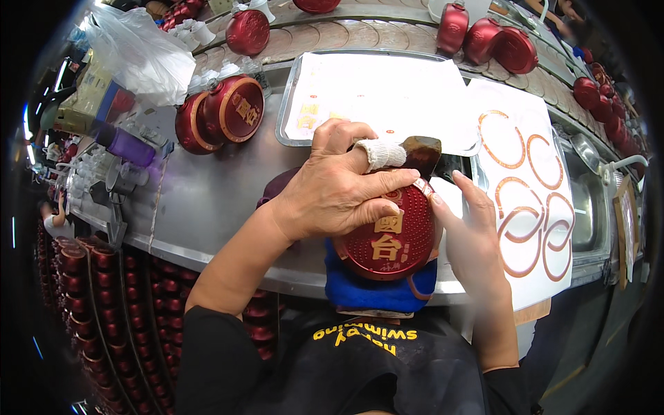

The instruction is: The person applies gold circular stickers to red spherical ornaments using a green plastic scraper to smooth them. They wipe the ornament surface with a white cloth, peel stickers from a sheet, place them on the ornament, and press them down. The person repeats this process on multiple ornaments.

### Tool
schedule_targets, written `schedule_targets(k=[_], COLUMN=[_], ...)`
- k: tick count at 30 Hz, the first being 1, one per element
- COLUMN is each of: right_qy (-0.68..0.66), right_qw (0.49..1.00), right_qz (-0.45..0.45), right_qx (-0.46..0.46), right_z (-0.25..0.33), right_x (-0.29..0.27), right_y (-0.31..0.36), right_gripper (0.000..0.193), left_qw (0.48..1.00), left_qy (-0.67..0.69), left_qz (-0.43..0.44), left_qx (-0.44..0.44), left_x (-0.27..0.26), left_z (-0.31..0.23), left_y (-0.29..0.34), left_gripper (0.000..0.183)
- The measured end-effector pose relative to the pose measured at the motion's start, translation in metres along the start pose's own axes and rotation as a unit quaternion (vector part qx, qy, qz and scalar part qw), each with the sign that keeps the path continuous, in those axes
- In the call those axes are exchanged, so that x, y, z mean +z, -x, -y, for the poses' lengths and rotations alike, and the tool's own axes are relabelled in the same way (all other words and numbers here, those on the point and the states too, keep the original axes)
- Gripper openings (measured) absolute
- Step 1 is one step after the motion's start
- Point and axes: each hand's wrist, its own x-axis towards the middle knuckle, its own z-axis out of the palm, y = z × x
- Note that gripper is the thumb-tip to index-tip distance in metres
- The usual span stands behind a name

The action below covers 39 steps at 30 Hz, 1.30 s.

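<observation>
A round, flat red bottle (387, 242) with gold characters and a studded face leans on a blue cloth pad (377, 294) at the counter's near edge. My left hand (332, 183) lies over its upper left, thumb on the face, other fingers curled; one finger wears a white wrap (382, 154). Its index fingertip presses a small printed strip (423, 187) on the upper right rim. The thumb of my right hand (477, 238) touches the strip's other end, with the index finger stretched apart. A brownish flat blade (422, 152) juts out beyond the wrapped finger; whether I hold it is hidden.
A metal tray (287, 114) with white sheets lies beyond my hands. Ring-shaped decals (522, 225) sit on white paper at right, near a sink (588, 207). Red bottles (238, 111) and a purple bottle (131, 149) stand at left. Curved rails carry more bottles behind.
</observation>
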Motion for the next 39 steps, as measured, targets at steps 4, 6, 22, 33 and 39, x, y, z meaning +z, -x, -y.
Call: schedule_targets(k=[4,6,22,33,39], right_qy=[0.042,0.024,-0.009,-0.145,-0.089], right_qw=[0.999,0.999,0.999,0.986,0.994], right_qz=[-0.003,-0.009,-0.031,-0.032,-0.05], right_qx=[-0.022,-0.02,0.021,0.075,0.047], right_z=[0.002,0.004,0.002,0.014,0.013], right_x=[-0.011,-0.011,-0.007,0.001,0.006], right_y=[-0.002,-0.002,0.002,0.027,0.016], right_gripper=[0.057,0.056,0.046,0.046,0.047], left_qw=[1.0,1.0,0.999,0.998,0.998], left_qy=[-0.023,-0.021,-0.025,-0.023,-0.038], left_qz=[0.013,0.009,0.012,0.036,0.041], left_qx=[0.009,0.014,0.036,0.05,0.041], left_x=[-0.004,-0.006,-0.007,-0.004,-0.003], left_z=[-0.001,-0.003,-0.014,-0.025,-0.026], left_y=[-0.003,-0.005,-0.015,-0.021,-0.02], left_gripper=[0.055,0.054,0.055,0.054,0.051])
